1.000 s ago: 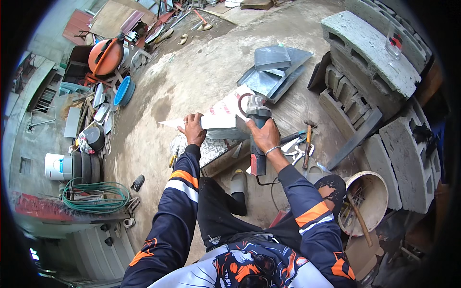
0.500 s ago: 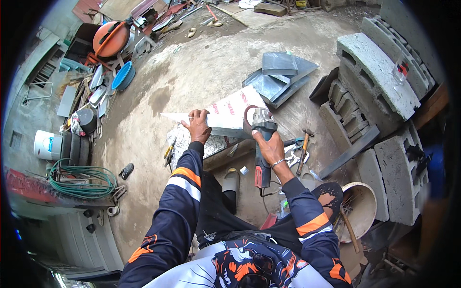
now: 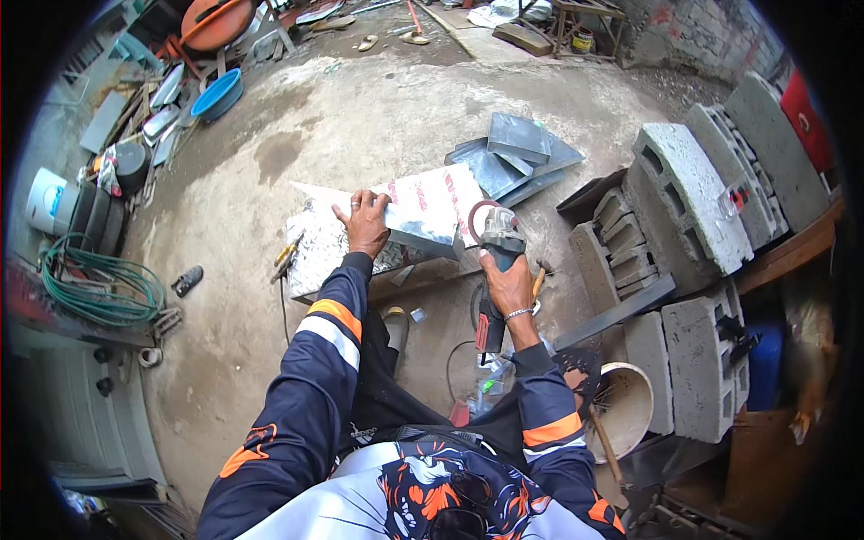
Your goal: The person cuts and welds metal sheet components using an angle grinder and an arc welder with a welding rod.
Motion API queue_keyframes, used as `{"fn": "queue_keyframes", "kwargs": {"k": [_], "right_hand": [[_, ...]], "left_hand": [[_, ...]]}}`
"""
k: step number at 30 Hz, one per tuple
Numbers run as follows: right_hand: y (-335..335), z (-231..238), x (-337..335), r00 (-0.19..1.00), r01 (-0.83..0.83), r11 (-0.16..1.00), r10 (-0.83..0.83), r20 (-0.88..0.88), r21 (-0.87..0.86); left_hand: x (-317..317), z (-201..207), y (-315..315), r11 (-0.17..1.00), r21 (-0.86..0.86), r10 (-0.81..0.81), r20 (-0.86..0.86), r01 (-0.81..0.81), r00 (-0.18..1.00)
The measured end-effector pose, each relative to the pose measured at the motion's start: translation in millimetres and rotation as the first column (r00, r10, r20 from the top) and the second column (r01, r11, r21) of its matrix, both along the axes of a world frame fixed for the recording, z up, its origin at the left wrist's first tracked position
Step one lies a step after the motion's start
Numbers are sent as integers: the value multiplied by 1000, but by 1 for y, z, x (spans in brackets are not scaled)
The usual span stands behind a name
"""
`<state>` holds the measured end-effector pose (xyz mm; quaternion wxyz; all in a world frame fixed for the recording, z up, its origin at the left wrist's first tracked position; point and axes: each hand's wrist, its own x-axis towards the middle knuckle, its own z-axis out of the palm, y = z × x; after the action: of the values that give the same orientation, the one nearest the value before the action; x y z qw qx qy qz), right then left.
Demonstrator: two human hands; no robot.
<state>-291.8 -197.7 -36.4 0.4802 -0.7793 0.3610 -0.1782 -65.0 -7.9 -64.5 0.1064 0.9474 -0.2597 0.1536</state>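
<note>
My right hand (image 3: 510, 290) is wrapped round the body of an angle grinder (image 3: 500, 236). The grinder's reddish disc (image 3: 478, 216) is at the right end of a bent sheet-metal piece (image 3: 416, 209), partly covered in white film with red print; whether they touch, I cannot tell. My left hand (image 3: 367, 223) grips that piece near its pointed left end, fingers over the top and thumb out to the side. Beneath it is a patterned, shiny metal-topped surface (image 3: 315, 238). Pliers with yellow handles (image 3: 288, 254) lie at its left edge.
Grey sheet-metal pieces (image 3: 520, 142) are stacked on the floor beyond. Concrete blocks (image 3: 691, 193) and a grey metal bar (image 3: 616, 311) stand or lie at right. Near my right leg is a round tub (image 3: 627, 409) with a hammer (image 3: 606, 441). A green hose (image 3: 99, 286) coils at left.
The view has shifted, with surroundings sliding left. My right hand has drawn the grinder slightly right relative to the sheet-metal piece. My left hand still rests on the piece.
</note>
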Motion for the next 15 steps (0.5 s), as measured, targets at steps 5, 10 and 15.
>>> {"fn": "queue_keyframes", "kwargs": {"k": [5, 10, 15], "right_hand": [[17, -8, -17, 1000, 3, 996, -4, -9, -90], [39, -6, -36, 998, 30, 999, -28, 63, -37], [52, -5, -41, 998, 48, 995, -43, 52, -91]], "left_hand": [[-7, -10, 13, 999, -35, -2, 3, 3, 1000], [-21, -22, 24, 996, -87, 9, 9, -8, 1000], [-22, -21, 24, 996, -93, 3, 18, -1, 1000]]}}
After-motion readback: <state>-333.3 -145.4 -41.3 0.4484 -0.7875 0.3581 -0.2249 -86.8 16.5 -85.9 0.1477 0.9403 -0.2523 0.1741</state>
